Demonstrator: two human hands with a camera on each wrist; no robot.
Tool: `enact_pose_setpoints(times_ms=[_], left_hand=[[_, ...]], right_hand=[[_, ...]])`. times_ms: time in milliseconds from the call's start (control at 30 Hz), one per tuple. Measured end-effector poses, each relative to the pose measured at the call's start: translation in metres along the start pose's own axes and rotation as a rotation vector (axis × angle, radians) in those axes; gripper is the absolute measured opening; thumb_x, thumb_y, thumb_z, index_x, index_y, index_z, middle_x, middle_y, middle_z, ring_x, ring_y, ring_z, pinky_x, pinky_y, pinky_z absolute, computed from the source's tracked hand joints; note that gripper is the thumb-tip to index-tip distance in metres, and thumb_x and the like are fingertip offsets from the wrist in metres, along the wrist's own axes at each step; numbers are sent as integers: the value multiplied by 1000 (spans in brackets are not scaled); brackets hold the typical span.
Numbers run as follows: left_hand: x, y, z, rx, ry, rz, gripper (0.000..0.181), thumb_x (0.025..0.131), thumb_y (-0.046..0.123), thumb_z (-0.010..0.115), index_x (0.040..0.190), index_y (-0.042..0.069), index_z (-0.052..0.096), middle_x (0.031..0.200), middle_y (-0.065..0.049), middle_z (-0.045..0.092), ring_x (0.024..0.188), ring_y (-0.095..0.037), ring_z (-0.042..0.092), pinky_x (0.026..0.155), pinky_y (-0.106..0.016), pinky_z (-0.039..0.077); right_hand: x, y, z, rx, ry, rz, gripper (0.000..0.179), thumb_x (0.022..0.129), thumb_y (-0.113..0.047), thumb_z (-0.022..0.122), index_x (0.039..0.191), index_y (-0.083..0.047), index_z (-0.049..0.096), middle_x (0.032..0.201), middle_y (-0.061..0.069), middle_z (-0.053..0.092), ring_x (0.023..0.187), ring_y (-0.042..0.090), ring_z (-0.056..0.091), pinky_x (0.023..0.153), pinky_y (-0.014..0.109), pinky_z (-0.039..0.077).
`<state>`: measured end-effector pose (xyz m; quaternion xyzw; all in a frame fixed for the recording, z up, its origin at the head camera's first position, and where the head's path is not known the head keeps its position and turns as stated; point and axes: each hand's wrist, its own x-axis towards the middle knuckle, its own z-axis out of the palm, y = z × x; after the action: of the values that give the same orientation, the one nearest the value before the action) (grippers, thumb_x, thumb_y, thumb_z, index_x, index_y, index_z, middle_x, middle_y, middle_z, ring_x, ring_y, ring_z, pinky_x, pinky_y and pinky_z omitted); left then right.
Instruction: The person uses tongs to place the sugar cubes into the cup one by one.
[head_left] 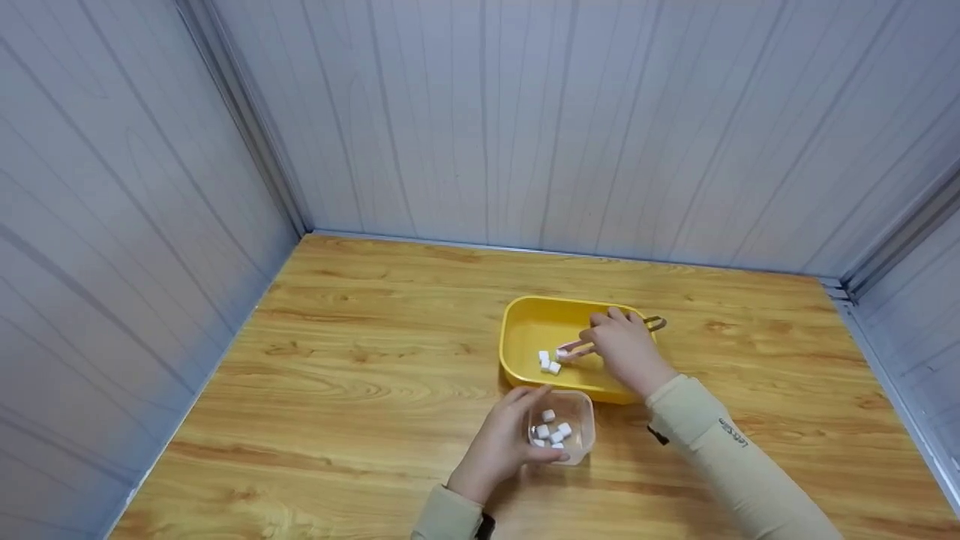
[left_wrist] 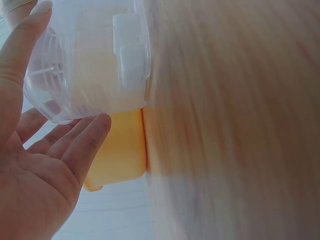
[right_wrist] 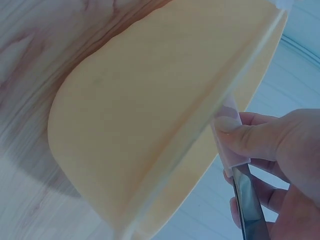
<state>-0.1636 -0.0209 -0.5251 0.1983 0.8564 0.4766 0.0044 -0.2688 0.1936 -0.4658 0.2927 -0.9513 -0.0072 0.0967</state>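
Observation:
My right hand point(head_left: 628, 351) grips small tongs point(right_wrist: 246, 200) with pink tips and a bent metal back, reaching down into a yellow rectangular tub point(head_left: 517, 309). At the tong tips is a white cube point(head_left: 561, 353), beside several other white cubes point(head_left: 545, 365) on the tub floor. In front of that tub, my left hand point(head_left: 495, 439) holds a small clear plastic container point(head_left: 589, 431), thumb at the near side and fingers at the far side. Several white cubes point(head_left: 556, 435) lie inside it. In the right wrist view, the yellow wall hides the tong tips.
Both containers stand on a wood-grain table point(head_left: 360, 360). Pale panelled walls point(head_left: 510, 127) enclose it at the back and on both sides. The clear container sits close against the near side of the yellow tub.

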Motion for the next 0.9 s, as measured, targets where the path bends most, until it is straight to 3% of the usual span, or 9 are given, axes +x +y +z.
enact_pose_setpoints(times_ms=[367,733,900], left_hand=[[0,1,0,-8,3,-11,90,60,32,90,139,12,51,128,-3,53,116,-14,49,104,-33,38],[-2,-1,-1,-17,-1,22,89,62,35,88,139,11,50,125,-3,54,113,-16,51,102,-32,40],[-1,0,0,-27,-5,4,90,62,34,89,140,11,50,126,-2,53,114,-15,50,103,-32,39]], right_hand=[[-9,5,-6,11,7,13,23,77,-1,77,94,-17,77,89,4,59,85,27,50,76,52,46],[-23,8,-13,9,37,20,24,78,-1,77,95,-18,76,90,3,59,81,26,48,68,46,43],[-28,9,-17,26,46,33,26,77,-2,78,97,-17,76,90,3,59,81,26,48,69,49,47]])
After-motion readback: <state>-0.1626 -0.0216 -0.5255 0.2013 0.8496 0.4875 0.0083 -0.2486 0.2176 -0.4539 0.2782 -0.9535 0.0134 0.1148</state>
